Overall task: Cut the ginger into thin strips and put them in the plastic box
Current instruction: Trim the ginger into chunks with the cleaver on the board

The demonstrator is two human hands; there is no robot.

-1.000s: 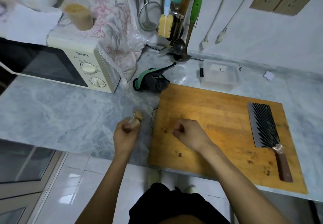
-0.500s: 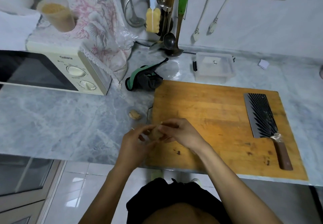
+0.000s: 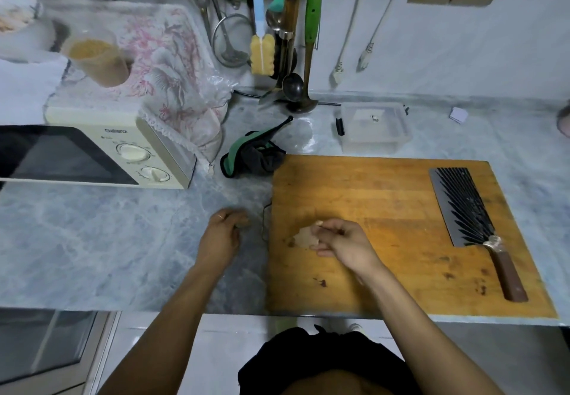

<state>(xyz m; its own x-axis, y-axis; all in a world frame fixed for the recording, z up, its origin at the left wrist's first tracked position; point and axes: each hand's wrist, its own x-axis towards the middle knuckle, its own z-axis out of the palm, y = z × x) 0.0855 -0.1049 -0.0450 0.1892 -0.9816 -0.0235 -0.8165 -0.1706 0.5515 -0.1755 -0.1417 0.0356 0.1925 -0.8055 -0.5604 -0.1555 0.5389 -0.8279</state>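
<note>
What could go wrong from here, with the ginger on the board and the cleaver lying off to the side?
The ginger sits near the cutting board's left edge, so strips could roll onto the counter. The right hand must cross the board to reach the cleaver. The plastic box lies beyond the board's far edge, so carried strips might drop on the way.

**Bare arms, dark clothing at the counter**

Seen from above: both forearms uncovered to the frame's lower edge, no sleeves in sight. Thin ring (image 3: 220, 216) on a finger of the left hand (image 3: 222, 231); right hand (image 3: 342, 242) unadorned. Black garment (image 3: 311, 357) across the torso below.
</note>
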